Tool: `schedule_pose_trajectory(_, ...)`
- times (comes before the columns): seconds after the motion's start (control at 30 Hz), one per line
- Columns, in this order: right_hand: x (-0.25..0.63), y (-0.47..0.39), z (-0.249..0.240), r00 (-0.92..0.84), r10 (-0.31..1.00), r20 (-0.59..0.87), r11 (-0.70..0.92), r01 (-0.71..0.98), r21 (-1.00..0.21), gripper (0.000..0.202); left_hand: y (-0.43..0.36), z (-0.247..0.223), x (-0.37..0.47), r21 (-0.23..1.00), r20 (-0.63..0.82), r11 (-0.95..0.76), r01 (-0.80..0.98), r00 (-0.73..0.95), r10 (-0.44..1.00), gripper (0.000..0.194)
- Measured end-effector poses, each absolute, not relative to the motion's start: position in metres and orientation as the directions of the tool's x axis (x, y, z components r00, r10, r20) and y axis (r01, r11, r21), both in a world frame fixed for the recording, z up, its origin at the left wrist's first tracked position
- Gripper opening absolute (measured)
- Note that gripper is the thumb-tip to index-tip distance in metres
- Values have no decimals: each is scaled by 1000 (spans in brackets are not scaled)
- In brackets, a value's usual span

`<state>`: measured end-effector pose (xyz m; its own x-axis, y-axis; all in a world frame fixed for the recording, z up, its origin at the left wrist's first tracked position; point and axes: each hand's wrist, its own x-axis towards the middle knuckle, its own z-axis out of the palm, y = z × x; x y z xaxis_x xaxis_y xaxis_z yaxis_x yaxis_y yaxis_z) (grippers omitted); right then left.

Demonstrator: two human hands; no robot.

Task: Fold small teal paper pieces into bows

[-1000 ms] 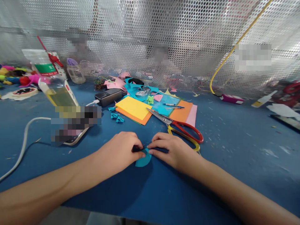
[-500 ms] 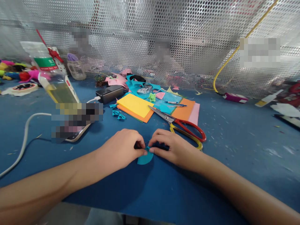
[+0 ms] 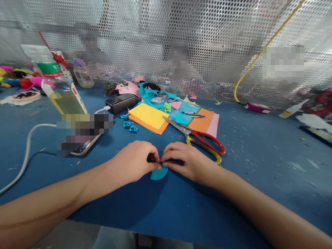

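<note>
Pinching blue paper [image 3: 159, 174], left hand [image 3: 138, 159] and right hand [image 3: 187, 160], scissors [image 3: 186, 130] just beyond right hand, yellow paper [image 3: 149, 116] behind.

The paper [image 3: 159, 174] is turquoise, the table [image 3: 160, 207] blue, the scissors [image 3: 185, 129] red, yellow and silver, the wall [image 3: 145, 24] dotted silver.

2 bare forearms [image 3: 85, 190], pale-blue trousers [image 3: 114, 238]

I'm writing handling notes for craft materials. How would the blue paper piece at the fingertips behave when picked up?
The blue paper piece looks thin and small, so it's probably very light. Its exposed part looks flat, not drooping, so it may be fairly stiff. It likely creases easily, judging by the folded blue pieces of similar colour beyond.
</note>
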<state>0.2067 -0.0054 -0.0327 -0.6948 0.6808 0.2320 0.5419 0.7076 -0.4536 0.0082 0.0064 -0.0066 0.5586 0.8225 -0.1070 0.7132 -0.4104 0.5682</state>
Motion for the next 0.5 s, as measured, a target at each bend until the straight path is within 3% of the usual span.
schedule_pose_trajectory(0.5,212,-2,-32,-788,556,264,828,495,-266,23,5,-8,9,479,-88,-507,717,614,784,19)
